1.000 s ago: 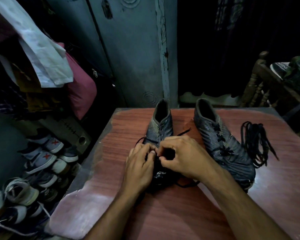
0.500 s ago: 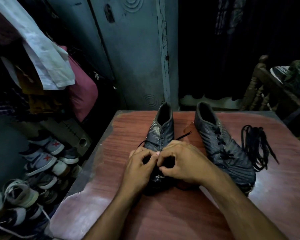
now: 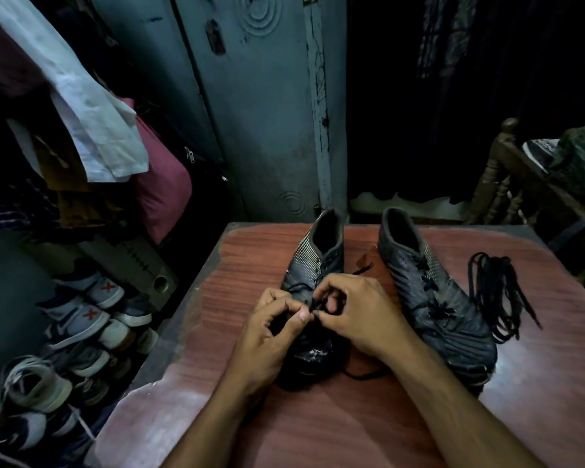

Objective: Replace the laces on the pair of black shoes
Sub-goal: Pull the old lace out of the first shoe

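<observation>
Both hands over the left shoe (image 3: 313, 265), fingers curled tight. Left hand (image 3: 272, 336): thumb and forefinger pinched on a thin black lace (image 3: 315, 304), other fingers folded under. Right hand (image 3: 355, 315): fingertips bent in and meeting the left hand's pinch at the same lace; whether it actually grips the lace or just touches it, can't tell. Neither hand has any real gap between the fingers.

Left shoe: black, matte upper with fine pale stripes on the collar side, toe toward the camera and mostly hidden under the hands, scuffed white at the toe. One lace end trails out past the right wrist onto the table (image 3: 250, 265), another pokes out between the two shoes.

Right shoe (image 3: 433, 298): same build, ribbed texture on the forefoot, fully laced, just beside the left one, apart from it. Loose bundle of black flat laces (image 3: 497, 295) lies right of it on the table.

Table: reddish wood-grain laminate, worn pale at the near left corner. Pile of sneakers (image 3: 81, 319) on the floor to the left.
</observation>
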### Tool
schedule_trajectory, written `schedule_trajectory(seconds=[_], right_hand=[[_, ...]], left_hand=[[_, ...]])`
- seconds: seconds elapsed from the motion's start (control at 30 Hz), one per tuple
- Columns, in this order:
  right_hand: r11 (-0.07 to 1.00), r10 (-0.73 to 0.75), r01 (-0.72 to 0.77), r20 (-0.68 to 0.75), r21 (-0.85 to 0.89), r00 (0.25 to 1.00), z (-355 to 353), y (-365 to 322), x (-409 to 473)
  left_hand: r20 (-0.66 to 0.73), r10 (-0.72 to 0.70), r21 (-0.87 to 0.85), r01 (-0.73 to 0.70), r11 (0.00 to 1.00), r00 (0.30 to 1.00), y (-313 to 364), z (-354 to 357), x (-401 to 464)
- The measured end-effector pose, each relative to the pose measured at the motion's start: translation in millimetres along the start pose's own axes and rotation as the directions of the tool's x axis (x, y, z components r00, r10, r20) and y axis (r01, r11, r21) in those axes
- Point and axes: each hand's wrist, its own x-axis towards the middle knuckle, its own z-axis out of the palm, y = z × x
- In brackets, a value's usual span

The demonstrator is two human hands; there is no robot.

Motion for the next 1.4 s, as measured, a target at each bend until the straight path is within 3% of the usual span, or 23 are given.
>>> schedule_trajectory(seconds=[0.2, 0.37, 0.67, 0.8, 0.9, 1.03, 1.17, 1.27, 1.4], right_hand=[[1.000, 0.005, -0.004, -0.041, 0.012, 0.999, 2.7, 1.9, 2.1], [0.988, 0.054, -0.071, 0.126, 0.136, 0.991, -9.7, 0.0, 2.9], [0.965, -0.004, -0.065, 0.264, 0.252, 0.964, -22.4, -5.9, 0.8], [0.920, -0.054, -0.089, 0.350, 0.381, 0.935, -30.7, -10.0, -1.5], [0.910, -0.065, -0.102, 0.381, 0.402, 0.922, -30.5, -10.6, -2.8], [0.926, -0.074, -0.085, 0.398, 0.367, 0.915, -21.4, -8.1, -2.4], [0.934, -0.075, -0.083, 0.418, 0.347, 0.906, -22.0, -9.5, -2.4], [0.919, -0.008, -0.120, 0.320, 0.376, 0.947, -24.0, -10.2, -1.1], [0.948, 0.170, -0.209, 0.174, 0.239, 0.970, -8.4, -6.1, 0.3]], left_hand=[[-0.052, -0.010, 0.065, 0.013, 0.998, 0.999, -0.9, 3.7, 2.6], [-0.152, -0.105, 0.161, 0.129, 0.978, 0.983, -2.0, 7.2, 5.4], [-0.124, -0.081, 0.203, 0.105, 0.973, 0.989, -0.2, 8.9, 5.1], [-0.180, 0.011, 0.424, 0.068, 0.903, 0.984, -7.0, 11.0, 1.1], [-0.129, 0.037, 0.558, 0.042, 0.829, 0.991, -5.9, 14.1, 0.9], [-0.123, -0.016, 0.404, 0.064, 0.912, 0.992, -9.0, 9.8, 5.1], [-0.108, -0.017, 0.371, 0.056, 0.927, 0.994, -9.0, 7.5, 5.1], [-0.117, 0.005, 0.296, 0.030, 0.955, 0.993, -7.4, 5.2, 2.7], [-0.216, 0.056, 0.314, 0.016, 0.949, 0.975, -3.2, 6.1, -1.7]])
